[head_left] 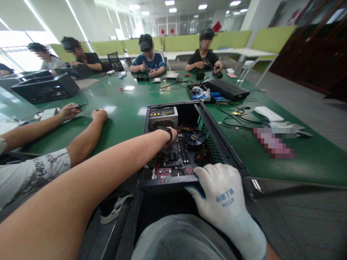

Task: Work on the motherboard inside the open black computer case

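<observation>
An open computer case (189, 179) lies on its side at the table's near edge. Inside are a power supply (163, 118), a motherboard (173, 155) and a black fan (194, 138). My bare left hand (172, 134), with a black wristband (169, 133), reaches down into the case over the motherboard, next to the power supply. Its fingers are mostly hidden, so what they touch cannot be seen. My right hand (219, 187), in a white glove with blue print, grips the near rim of the case, thumb in front and fingers over the top.
Cables (235, 117), a white glove (287, 126) and a pink item (273, 144) lie to the right. Beyond the case stands a black tray (193, 96) with blue-and-white contents. A neighbour's hands (99, 116) rest at left; several people work across the green table (119, 124).
</observation>
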The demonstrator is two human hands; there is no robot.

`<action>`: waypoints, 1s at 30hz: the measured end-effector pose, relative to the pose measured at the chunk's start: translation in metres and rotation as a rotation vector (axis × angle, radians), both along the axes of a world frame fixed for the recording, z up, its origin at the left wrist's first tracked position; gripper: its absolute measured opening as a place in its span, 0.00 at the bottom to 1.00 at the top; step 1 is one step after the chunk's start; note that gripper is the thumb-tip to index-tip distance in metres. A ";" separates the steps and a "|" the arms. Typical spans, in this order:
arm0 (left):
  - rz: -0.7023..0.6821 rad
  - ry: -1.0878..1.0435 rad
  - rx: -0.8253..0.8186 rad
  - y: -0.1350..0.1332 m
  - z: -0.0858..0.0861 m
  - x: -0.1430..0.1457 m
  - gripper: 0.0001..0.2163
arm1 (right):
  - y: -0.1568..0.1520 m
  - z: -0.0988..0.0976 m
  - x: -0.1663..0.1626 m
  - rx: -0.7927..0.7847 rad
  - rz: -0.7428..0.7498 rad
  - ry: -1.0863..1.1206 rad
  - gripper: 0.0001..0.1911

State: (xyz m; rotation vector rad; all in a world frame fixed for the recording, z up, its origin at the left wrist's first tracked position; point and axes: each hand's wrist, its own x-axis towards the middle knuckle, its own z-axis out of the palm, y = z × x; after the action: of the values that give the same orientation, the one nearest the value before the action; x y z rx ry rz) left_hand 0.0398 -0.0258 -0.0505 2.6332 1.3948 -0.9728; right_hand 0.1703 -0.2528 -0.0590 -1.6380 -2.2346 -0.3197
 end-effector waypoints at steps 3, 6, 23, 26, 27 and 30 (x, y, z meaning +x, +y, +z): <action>0.006 0.008 0.000 -0.004 0.005 0.002 0.30 | 0.000 -0.001 0.000 0.000 0.000 -0.003 0.16; -0.017 0.023 -0.002 -0.007 0.007 0.002 0.29 | -0.001 -0.001 0.000 -0.007 -0.001 -0.002 0.16; -0.001 0.024 -0.031 -0.018 0.017 0.006 0.21 | -0.001 0.000 0.001 -0.012 0.005 0.006 0.15; -0.011 0.027 -0.019 -0.017 0.016 0.005 0.22 | -0.001 0.000 0.001 -0.013 0.009 0.005 0.15; -0.020 0.038 -0.017 -0.016 0.015 0.005 0.23 | 0.000 0.000 0.001 -0.011 0.010 0.004 0.15; -0.043 0.056 -0.018 -0.013 0.011 0.004 0.23 | 0.001 0.000 0.001 0.005 0.015 0.002 0.15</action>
State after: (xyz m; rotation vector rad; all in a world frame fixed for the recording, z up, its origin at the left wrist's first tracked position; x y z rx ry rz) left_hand 0.0442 -0.0389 -0.0391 2.6539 1.3387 -1.0658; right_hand 0.1712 -0.2521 -0.0591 -1.6181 -2.2415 -0.3192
